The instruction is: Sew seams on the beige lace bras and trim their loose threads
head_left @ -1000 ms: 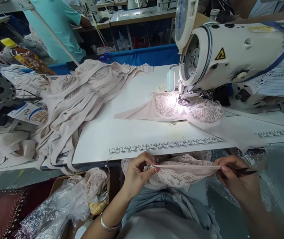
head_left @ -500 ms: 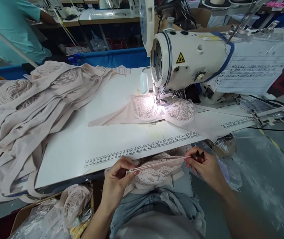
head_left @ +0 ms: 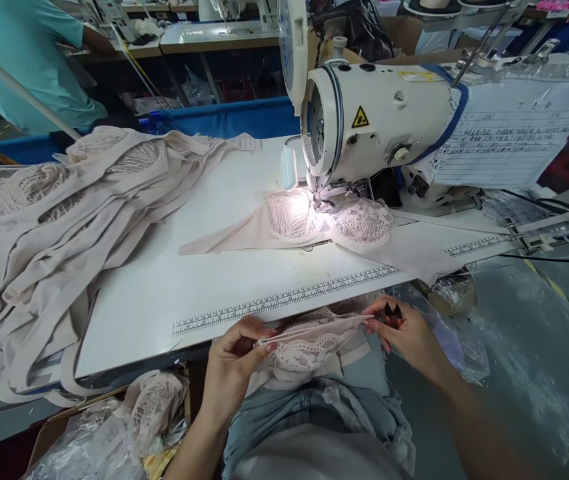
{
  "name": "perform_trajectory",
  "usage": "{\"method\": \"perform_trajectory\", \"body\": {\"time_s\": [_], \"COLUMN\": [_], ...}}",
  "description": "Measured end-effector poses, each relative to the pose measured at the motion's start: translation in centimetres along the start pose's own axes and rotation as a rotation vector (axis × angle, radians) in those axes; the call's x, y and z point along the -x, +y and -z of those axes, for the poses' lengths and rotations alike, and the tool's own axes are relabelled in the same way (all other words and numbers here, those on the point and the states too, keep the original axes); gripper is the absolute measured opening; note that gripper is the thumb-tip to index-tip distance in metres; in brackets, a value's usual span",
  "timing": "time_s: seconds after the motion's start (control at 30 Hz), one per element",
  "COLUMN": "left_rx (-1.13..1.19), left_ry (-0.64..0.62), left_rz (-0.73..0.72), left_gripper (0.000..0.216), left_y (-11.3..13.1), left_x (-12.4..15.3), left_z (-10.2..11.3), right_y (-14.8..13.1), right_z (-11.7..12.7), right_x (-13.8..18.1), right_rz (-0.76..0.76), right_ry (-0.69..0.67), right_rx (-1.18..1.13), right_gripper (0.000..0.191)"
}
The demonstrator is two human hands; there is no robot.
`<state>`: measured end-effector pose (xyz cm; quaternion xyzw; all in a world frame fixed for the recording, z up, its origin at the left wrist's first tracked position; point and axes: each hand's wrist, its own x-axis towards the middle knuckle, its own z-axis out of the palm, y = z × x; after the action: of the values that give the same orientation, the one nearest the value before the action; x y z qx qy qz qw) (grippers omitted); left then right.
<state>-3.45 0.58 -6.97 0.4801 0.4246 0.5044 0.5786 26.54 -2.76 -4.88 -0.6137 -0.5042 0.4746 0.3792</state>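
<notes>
A pale pink lace bra piece hangs over my lap, just below the table's front edge. My left hand pinches its upper edge between thumb and fingers. Its other end is pinched in my right hand, so the edge runs nearly straight between them. Small snips with dark pointed blades also sit in my right hand, blades up. On the table, another lace bra lies under the needle of a white sewing machine, lit by its lamp.
A heap of pale pink bras covers the table's left side, straps hanging over the front. Printed rulers run along the white tabletop. Below left stands a box with plastic and lace. A co-worker in a turquoise shirt is behind.
My right hand has shifted slightly left, bringing the pinched end a little nearer my left hand. The bra under the machine has stayed in place; the whole view has shifted slightly.
</notes>
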Motion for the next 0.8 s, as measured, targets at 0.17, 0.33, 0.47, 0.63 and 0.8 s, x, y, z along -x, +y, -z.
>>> {"method": "perform_trajectory", "body": {"time_s": [0.17, 0.33, 0.47, 0.63, 0.8], "left_rx": [-0.007, -0.067, -0.073, 0.002, 0.081], "left_ry": [0.008, 0.021, 0.033, 0.051, 0.024], "left_rz": [0.007, 0.017, -0.034, -0.075, -0.032], "left_gripper": [0.013, 0.01, 0.01, 0.011, 0.014], "left_y": [0.2, 0.6, 0.9, 0.9, 0.7], "left_x": [-0.1, 0.1, 0.1, 0.2, 0.4], "left_z": [0.0, 0.6, 0.6, -0.3, -0.3], "right_y": [-0.1, -0.1, -0.2, -0.6, -1.1], "right_z": [0.2, 0.6, 1.0, 1.7, 2.8], "right_x": [-0.2, 0.1, 0.7, 1.2, 1.5], "right_rz": [0.004, 0.12, 0.139, 0.253, 0.287], "right_ry": [0.05, 0.021, -0.021, -0.012, 0.035], "right_rx": [0.059, -0.059, -0.162, -0.089, -0.032], "right_gripper": [0.033, 0.028, 0.025, 0.014, 0.011]}}
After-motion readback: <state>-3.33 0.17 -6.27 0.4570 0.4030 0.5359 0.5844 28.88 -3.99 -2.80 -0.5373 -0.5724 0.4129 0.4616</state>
